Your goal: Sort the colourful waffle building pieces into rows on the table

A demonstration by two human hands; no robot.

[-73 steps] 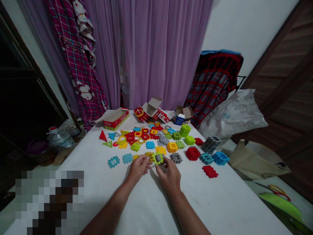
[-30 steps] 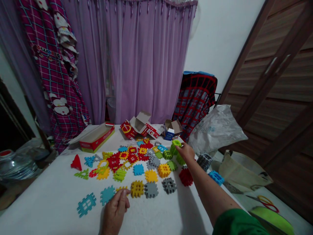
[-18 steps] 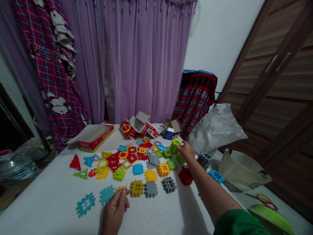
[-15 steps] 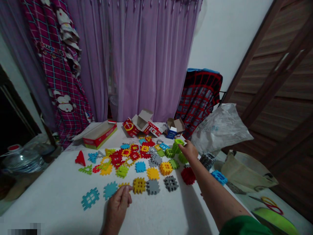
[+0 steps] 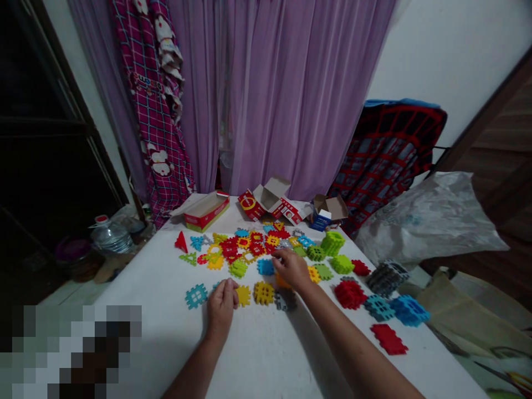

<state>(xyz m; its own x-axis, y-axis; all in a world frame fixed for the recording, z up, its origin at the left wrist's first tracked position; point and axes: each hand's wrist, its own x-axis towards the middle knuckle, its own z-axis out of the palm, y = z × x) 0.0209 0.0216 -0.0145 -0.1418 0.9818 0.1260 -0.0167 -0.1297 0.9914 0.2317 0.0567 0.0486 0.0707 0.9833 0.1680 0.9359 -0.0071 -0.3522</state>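
My left hand (image 5: 222, 303) rests on the white table with its fingers curled closed; whatever they may hold is hidden. It covers part of a teal tile, between a teal window tile (image 5: 196, 296) and a yellow tile (image 5: 243, 295). My right hand (image 5: 292, 268) reaches over the pile, thumb and fingertips slightly apart, close to a blue tile (image 5: 265, 267) and the grey tiles (image 5: 285, 244). It partly hides an orange tile (image 5: 283, 281). Below its wrist lie a mustard window tile (image 5: 264, 293) and a grey window tile (image 5: 285, 300).
Light-green stacks (image 5: 332, 243), a red stack (image 5: 349, 293), a grey stack (image 5: 388, 278) and a blue stack (image 5: 409, 310) stand at right. A flat red tile (image 5: 389, 339) lies nearer. Opened boxes (image 5: 208, 210) line the back; a plastic bag (image 5: 432, 216) is at the right edge.
My right hand has left the light-green stack and moved left over the pile. The left hand stays by the teal and yellow tiles. The view has turned, showing more of the table's right side.
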